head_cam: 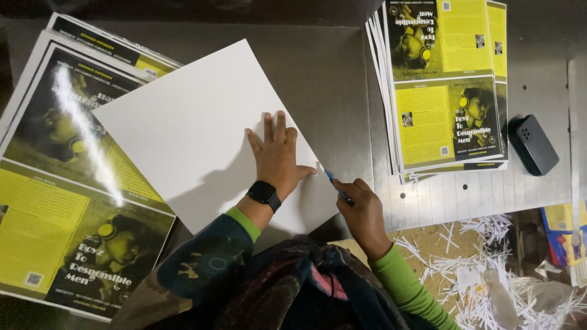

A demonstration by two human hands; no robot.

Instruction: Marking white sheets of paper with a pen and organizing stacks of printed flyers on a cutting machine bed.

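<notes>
A large blank white sheet (195, 128) lies tilted on the dark grey table (330, 73). My left hand (276, 153) presses flat on the sheet near its right edge, fingers spread; a black watch is on that wrist. My right hand (362, 211) grips a thin blue-handled blade or pen (336, 185), whose tip meets the sheet's right edge close to my left thumb.
A stack of glossy yellow-and-black printed covers (67, 201) lies at the left, partly under the white sheet. Another such stack (446, 85) sits at the top right. A black phone (534, 145) rests beside it. White paper trimmings (489, 275) pile up at the lower right.
</notes>
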